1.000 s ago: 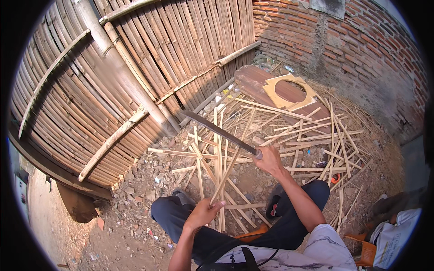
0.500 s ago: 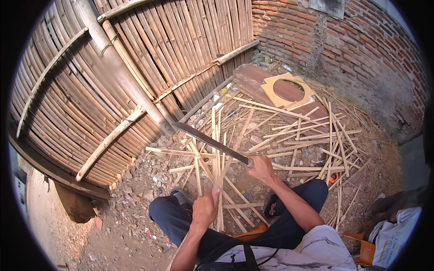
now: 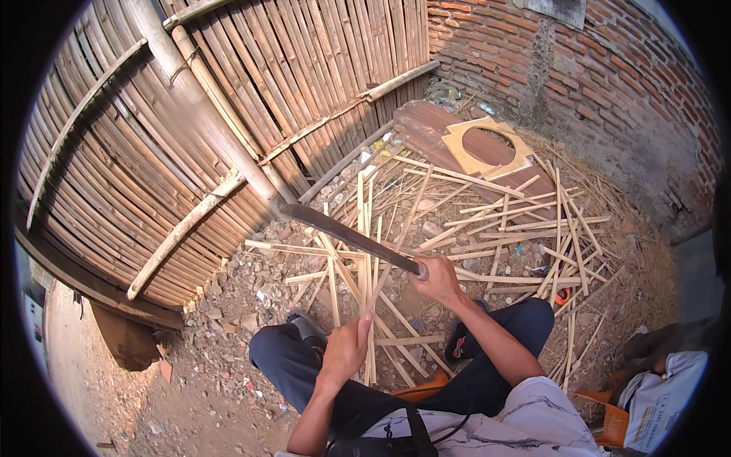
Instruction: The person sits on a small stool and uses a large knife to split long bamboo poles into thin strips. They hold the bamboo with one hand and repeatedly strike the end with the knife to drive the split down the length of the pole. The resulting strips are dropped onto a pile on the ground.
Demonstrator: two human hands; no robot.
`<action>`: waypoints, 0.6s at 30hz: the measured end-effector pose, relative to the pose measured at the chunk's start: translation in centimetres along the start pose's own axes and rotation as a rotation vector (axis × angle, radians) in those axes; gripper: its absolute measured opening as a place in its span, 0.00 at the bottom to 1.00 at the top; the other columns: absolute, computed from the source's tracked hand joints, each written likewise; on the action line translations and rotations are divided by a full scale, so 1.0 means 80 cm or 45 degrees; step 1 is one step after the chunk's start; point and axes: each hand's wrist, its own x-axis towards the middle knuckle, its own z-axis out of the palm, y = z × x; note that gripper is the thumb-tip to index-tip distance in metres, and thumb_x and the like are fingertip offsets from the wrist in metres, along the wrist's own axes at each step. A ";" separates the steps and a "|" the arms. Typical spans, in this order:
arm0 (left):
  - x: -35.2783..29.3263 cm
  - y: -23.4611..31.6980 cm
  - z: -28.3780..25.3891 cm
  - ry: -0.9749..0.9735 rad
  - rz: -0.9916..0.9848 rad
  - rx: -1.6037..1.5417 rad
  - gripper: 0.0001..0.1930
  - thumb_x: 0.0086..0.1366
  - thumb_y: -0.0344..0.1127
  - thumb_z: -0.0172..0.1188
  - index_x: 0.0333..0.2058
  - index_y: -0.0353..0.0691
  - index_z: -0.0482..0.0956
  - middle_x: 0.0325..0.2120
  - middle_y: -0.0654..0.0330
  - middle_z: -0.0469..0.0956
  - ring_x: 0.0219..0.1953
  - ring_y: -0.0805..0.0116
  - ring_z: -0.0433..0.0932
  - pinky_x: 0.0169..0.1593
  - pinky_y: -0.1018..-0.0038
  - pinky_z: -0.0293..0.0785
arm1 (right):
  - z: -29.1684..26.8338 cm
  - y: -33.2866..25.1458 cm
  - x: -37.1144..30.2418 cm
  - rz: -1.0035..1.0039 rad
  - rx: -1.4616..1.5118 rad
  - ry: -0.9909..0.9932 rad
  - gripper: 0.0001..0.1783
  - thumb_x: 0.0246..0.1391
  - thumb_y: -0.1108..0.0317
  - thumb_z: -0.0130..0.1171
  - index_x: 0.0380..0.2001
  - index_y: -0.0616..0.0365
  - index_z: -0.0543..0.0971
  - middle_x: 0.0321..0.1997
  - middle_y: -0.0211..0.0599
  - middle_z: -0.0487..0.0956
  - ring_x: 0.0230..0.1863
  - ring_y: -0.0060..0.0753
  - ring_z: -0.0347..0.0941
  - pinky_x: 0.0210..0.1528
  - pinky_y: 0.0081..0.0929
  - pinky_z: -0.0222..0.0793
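1. Left hand point(image 3: 346, 352): curled shut round the near end of a wooden strip point(image 3: 377, 291), right of the bamboo fence point(image 3: 335, 76); raised slightly since a second ago.
2. Right hand point(image 3: 438, 282): closed on the knife point(image 3: 352, 235) handle.
3. Blade: lower now, tip toward the fence, crossing the strip; contact unclear.

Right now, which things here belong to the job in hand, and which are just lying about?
Likely the job:
- machete, in right hand
- strip, in left hand
- loose strips

Seemingly lying about:
- holed board
- brown panel
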 end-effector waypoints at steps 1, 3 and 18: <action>0.003 -0.002 0.000 -0.023 0.011 -0.043 0.26 0.78 0.48 0.45 0.34 0.27 0.76 0.24 0.30 0.76 0.35 0.27 0.76 0.39 0.43 0.70 | 0.000 -0.006 -0.004 -0.093 -0.028 -0.061 0.09 0.44 0.67 0.63 0.25 0.63 0.81 0.19 0.52 0.77 0.25 0.56 0.78 0.30 0.43 0.72; 0.006 -0.008 0.000 -0.069 0.031 -0.128 0.27 0.79 0.48 0.44 0.33 0.27 0.76 0.25 0.30 0.75 0.37 0.27 0.75 0.40 0.44 0.69 | -0.001 -0.004 0.002 -0.125 0.011 0.038 0.09 0.44 0.67 0.63 0.25 0.62 0.81 0.18 0.51 0.76 0.25 0.56 0.77 0.29 0.44 0.71; -0.001 -0.010 -0.010 -0.639 -0.376 -0.866 0.33 0.79 0.63 0.29 0.18 0.47 0.54 0.12 0.69 0.54 0.12 0.77 0.54 0.18 0.75 0.54 | -0.012 0.011 0.011 -0.077 -0.035 0.080 0.09 0.43 0.66 0.64 0.24 0.61 0.80 0.18 0.51 0.76 0.24 0.56 0.77 0.30 0.45 0.71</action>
